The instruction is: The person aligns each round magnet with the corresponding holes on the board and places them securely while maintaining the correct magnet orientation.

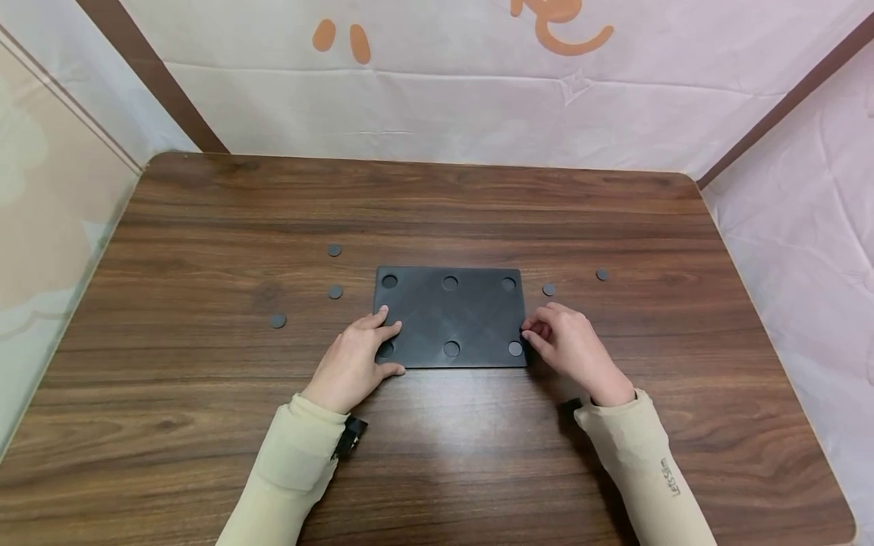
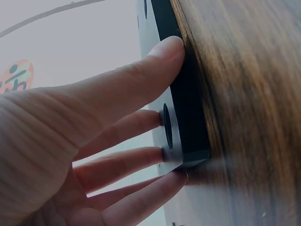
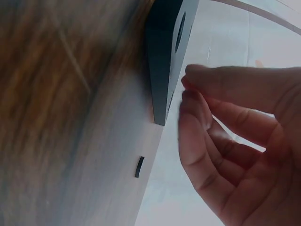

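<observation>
A black rectangular board (image 1: 452, 318) with round recesses along its far and near edges lies on the table. My left hand (image 1: 351, 362) holds its left near corner. The thumb (image 2: 167, 49) lies against the near side edge, and other fingers touch the top and left side. At the board's right edge my right hand (image 1: 567, 341) has curled fingers, with thumb and forefinger tips together; no object shows between them in the right wrist view. Just left of those fingertips, the near right recess (image 1: 515, 348) looks lighter grey, as if a disc fills it.
Small dark grey discs lie on the wooden table (image 1: 451, 455). Left of the board are a far disc (image 1: 334, 249), a middle disc (image 1: 334, 291) and an outer disc (image 1: 278, 321). On the right are a near disc (image 1: 549, 289) and a farther disc (image 1: 602, 274). Fabric walls (image 1: 444, 114) surround the table.
</observation>
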Motion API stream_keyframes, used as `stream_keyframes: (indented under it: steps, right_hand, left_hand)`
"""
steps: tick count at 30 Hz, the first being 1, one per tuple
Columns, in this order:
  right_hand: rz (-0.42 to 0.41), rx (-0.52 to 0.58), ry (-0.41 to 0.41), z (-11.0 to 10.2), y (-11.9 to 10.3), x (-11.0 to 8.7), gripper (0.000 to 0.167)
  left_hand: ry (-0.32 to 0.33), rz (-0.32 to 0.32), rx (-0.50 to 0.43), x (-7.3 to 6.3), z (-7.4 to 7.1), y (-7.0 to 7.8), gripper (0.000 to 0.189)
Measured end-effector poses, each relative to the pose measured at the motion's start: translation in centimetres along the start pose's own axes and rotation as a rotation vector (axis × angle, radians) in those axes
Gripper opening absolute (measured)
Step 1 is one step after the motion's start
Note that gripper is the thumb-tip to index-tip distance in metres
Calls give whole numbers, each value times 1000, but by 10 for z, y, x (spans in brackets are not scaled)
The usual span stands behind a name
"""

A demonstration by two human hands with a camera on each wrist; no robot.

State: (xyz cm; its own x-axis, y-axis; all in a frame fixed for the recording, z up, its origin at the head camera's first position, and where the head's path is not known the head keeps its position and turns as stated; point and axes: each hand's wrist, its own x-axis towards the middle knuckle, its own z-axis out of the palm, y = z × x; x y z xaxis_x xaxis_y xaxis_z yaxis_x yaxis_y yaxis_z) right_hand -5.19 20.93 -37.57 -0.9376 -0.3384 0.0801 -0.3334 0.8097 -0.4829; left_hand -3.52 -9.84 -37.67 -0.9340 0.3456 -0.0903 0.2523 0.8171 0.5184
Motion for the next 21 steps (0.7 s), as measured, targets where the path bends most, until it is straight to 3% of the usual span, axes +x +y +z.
stream_keyframes:
  steps: [8, 14, 21]
  right_hand:
    - [36, -25, 86, -3, 9, 7, 4]
    - [85, -49, 58, -4, 16, 14, 12]
    - [82, -62, 38, -8, 22, 20, 15]
  left_hand:
    - [15, 4, -5, -2, 0, -1, 64]
    - [16, -2, -7, -3, -2, -1, 64]
    - [6, -18, -6, -3, -4, -1, 64]
